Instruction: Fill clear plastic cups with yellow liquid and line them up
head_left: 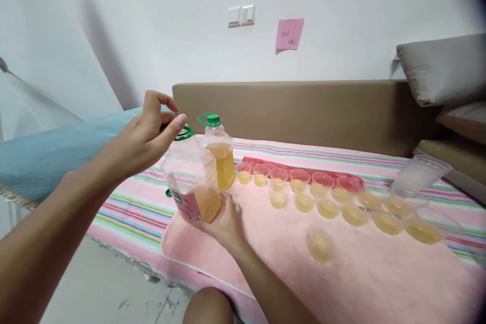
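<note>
Bottle [203, 200] in front stands left of the cups [304, 203]; right hand [228, 225] grasps its base, which should brace it; left hand [152, 124] curls its fingers over the neck [184, 134], holding what, I can't tell.

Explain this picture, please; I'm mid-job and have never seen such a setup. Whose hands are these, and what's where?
There is no machine here: these are a person's own bare hands, seen from one camera worn on the head, looking forward and down. The right hand cups the lower side of a clear plastic bottle with a pink label, partly filled with yellow liquid. The left hand is at its green-ringed neck; exactly what the fingers grip is hard to tell. Behind stands a similar clear bottle with a green cap. Further right, small clear plastic cups of the liquid stand in rows, one nearer the camera. Beneath are a plain pink mat and a multicoloured striped cloth.
</note>
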Demonstrator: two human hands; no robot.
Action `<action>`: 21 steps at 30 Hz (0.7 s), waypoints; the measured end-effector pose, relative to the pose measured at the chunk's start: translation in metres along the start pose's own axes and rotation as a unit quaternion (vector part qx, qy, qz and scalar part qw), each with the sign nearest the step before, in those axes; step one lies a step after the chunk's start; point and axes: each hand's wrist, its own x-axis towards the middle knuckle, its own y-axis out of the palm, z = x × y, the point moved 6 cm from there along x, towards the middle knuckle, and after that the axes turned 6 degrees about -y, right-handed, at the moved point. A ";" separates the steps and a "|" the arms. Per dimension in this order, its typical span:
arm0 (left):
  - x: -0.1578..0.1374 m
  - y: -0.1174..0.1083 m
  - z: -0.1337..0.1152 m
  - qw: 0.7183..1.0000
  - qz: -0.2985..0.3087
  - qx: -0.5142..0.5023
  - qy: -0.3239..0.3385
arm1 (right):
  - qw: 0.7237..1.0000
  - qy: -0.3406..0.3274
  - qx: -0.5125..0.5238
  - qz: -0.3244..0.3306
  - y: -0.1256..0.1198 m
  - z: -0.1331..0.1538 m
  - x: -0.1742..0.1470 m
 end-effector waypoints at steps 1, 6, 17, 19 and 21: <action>0.002 0.002 0.006 1.000 -0.001 -0.014 -0.003 | 1.000 -0.001 -0.014 0.004 -0.001 0.000 0.001; 0.009 0.017 0.023 0.999 0.003 -0.029 0.023 | 0.996 -0.004 -0.079 0.049 0.001 0.006 0.000; 0.005 0.015 -0.002 0.999 0.004 -0.016 -0.039 | 0.985 0.007 -0.168 0.029 0.015 0.014 -0.003; 0.005 0.014 0.002 0.999 0.001 -0.021 -0.048 | 0.985 0.004 -0.170 0.035 0.013 0.012 -0.001; 0.007 0.014 0.009 0.998 -0.002 -0.031 -0.046 | 0.984 0.003 -0.172 0.040 0.010 0.010 0.001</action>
